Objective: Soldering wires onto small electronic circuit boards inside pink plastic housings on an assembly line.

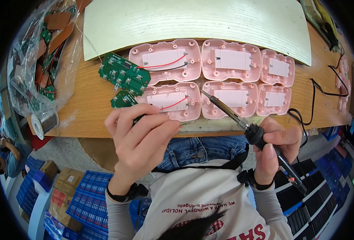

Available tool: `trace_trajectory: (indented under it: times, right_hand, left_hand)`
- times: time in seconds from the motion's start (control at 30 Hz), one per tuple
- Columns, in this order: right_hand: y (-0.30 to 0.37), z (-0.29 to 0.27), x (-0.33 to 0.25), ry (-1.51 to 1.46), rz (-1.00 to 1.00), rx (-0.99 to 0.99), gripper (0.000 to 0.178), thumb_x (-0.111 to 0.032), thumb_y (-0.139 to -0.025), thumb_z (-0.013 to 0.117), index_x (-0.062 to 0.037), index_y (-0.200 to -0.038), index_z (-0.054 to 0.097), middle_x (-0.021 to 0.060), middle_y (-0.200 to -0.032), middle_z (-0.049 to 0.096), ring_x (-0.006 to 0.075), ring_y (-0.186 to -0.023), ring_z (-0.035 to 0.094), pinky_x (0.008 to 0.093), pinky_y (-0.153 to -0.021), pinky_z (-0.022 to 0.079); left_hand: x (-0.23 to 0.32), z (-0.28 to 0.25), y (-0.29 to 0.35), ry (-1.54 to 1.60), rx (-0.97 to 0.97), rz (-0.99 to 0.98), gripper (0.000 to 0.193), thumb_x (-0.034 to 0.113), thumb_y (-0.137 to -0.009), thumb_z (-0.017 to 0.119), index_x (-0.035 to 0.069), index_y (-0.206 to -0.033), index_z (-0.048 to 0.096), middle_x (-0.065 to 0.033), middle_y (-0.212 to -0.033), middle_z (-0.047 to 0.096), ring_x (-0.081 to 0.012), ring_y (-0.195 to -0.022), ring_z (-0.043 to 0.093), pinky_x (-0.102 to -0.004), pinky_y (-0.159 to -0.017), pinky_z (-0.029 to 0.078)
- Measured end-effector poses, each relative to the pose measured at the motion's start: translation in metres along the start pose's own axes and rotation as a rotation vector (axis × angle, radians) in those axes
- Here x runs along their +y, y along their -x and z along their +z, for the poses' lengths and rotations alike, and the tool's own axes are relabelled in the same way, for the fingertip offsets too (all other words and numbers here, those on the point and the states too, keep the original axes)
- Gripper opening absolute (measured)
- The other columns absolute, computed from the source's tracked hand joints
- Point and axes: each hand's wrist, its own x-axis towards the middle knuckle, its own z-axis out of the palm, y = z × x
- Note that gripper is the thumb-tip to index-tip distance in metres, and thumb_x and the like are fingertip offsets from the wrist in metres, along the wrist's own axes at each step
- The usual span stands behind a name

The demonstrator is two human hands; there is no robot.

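My right hand grips a soldering iron by its black handle. The iron's tip points up and left, over the gap between the lower pink plastic shells. My left hand is closed with its fingertips together at the front of the lower left pink shell; what they pinch is hidden. Partly under those fingers lies a green circuit board. A red wire runs to a metal contact in that shell. Behind it, another circuit board has red and black wires reaching the upper left shell.
More pink shells stand in two rows against a pale board. At left are a clear bag of circuit boards and a solder spool. A black cord curls at right. Blue boxes stand below the table.
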Motion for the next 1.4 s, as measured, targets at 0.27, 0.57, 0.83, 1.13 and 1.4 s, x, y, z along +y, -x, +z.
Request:
trace_trajectory:
  times: [0.27, 0.57, 0.83, 1.13, 1.4]
  right_hand:
    - [0.001, -0.001, 0.001, -0.007, -0.004, 0.010, 0.020, -0.003, -0.070, 0.057, 0.0031, -0.087, 0.048, 0.0130, -0.069, 0.050, 0.0140, -0.055, 0.044, 0.0261, -0.051, 0.035]
    - [-0.002, 0.000, 0.003, -0.026, -0.038, 0.012, 0.020, -0.004, -0.069, 0.058, 0.0030, -0.086, 0.049, 0.0116, -0.061, 0.050, 0.0154, -0.050, 0.044, 0.0270, -0.047, 0.034]
    - [-0.004, 0.003, 0.004, 0.011, -0.111, -0.041, 0.020, -0.004, -0.067, 0.059, 0.0023, -0.084, 0.051, 0.0124, -0.062, 0.053, 0.0170, -0.043, 0.045, 0.0280, -0.042, 0.034]
    - [-0.009, 0.009, 0.004, 0.073, -0.185, -0.060, 0.017, -0.003, -0.064, 0.060, 0.0018, -0.079, 0.053, 0.0115, -0.062, 0.054, 0.0168, -0.040, 0.045, 0.0275, -0.039, 0.034]
    - [-0.008, 0.010, 0.003, 0.063, -0.153, -0.079, 0.016, -0.003, -0.065, 0.060, 0.0029, -0.077, 0.052, 0.0115, -0.059, 0.054, 0.0172, -0.039, 0.046, 0.0274, -0.037, 0.034]
  left_hand:
    - [-0.006, 0.004, 0.003, 0.007, -0.011, 0.071, 0.023, 0.010, -0.056, 0.072, 0.011, -0.078, 0.064, 0.0024, -0.079, 0.058, -0.0181, -0.082, 0.053, -0.0330, -0.078, 0.031]
    - [0.002, 0.010, -0.006, 0.012, 0.083, -0.068, 0.023, 0.004, -0.059, 0.072, 0.008, -0.080, 0.064, 0.0004, -0.076, 0.053, -0.0189, -0.078, 0.053, -0.0319, -0.076, 0.032]
    - [0.002, 0.013, -0.008, -0.058, 0.097, -0.027, 0.022, 0.004, -0.058, 0.071, 0.008, -0.078, 0.064, 0.0007, -0.075, 0.053, -0.0178, -0.078, 0.053, -0.0324, -0.074, 0.033]
    - [0.005, 0.012, -0.011, -0.092, 0.086, -0.016, 0.024, 0.003, -0.055, 0.070, 0.008, -0.078, 0.064, 0.0009, -0.075, 0.053, -0.0177, -0.078, 0.053, -0.0323, -0.075, 0.033]
    - [0.009, 0.007, -0.015, -0.107, 0.043, -0.025, 0.021, 0.002, -0.058, 0.070, 0.007, -0.077, 0.064, -0.0006, -0.076, 0.054, -0.0186, -0.078, 0.053, -0.0322, -0.076, 0.034]
